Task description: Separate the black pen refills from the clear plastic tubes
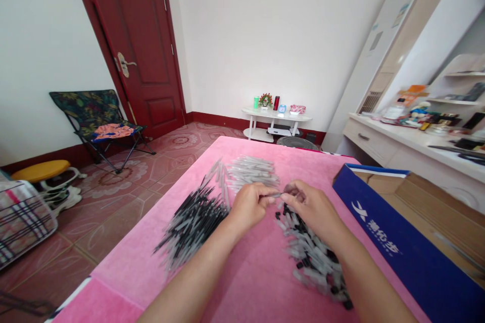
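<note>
My left hand (250,206) and my right hand (311,206) meet over the middle of the pink table. Between their fingertips is a slim greyish pen (278,195), pinched from both sides; most of it is hidden by the fingers. Whether a cap is on its end I cannot tell. Left of my left hand lies a heap of black and grey pen refills (195,222). Beyond the hands, translucent pens (253,170) lie in a row-like pile. Beneath and in front of my right hand spreads a heap of clear and black pen caps (316,257).
A blue cardboard box (394,232), open at the top, stands along the table's right side. A pink cloth (246,272) covers the table. Farther off are a white dresser (375,136), a small white side table (278,113), a folding chair (102,116) and a red door (140,40).
</note>
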`<state>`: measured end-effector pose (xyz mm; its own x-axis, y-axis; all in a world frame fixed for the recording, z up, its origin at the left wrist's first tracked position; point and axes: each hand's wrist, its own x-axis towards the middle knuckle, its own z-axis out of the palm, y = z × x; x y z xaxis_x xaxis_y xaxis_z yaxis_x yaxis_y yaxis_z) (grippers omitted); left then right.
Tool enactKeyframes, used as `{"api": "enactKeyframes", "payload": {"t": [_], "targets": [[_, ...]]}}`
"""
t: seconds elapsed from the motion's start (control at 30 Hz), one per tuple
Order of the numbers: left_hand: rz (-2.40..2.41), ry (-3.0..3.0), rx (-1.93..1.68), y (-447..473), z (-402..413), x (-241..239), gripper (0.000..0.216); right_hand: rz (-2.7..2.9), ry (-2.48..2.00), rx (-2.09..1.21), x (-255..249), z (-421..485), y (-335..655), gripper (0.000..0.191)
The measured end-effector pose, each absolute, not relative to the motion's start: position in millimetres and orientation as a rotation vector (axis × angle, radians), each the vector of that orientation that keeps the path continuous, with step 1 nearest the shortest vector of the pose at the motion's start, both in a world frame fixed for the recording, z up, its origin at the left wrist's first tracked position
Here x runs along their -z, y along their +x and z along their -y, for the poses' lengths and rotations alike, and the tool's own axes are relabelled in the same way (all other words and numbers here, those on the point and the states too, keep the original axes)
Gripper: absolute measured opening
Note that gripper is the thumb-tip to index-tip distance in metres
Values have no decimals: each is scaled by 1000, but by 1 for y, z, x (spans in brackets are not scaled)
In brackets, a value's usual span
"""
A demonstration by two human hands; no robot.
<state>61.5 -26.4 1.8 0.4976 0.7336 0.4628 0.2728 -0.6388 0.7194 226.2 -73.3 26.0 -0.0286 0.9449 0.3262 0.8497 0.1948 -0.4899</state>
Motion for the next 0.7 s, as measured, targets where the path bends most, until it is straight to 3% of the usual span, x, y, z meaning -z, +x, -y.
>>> {"api": "enactKeyframes", "payload": {"t": [0.07,0.17,0.33,0.47,0.6,0.7], "targets": [[-813,2179,-1048,61,27,-2,30,1899,-1669,-172,-26,73,226,25],[-807,2187,-1043,61,27,-1,30,1895,-1735,-153,-26,73,225,39],[-796,2169,-1033,62,27,-2,29,1916,-1676,-170,-26,75,224,29],[-766,2147,-1028,62,27,-3,30,1878,-1747,-173,-26,75,222,43],[-778,2110,-1038,62,26,-3,28,1890,-1688,-130,-24,74,222,31],[-742,2097,-1058,62,25,-3,29,1895,-1681,-161,-23,73,223,37]]}}
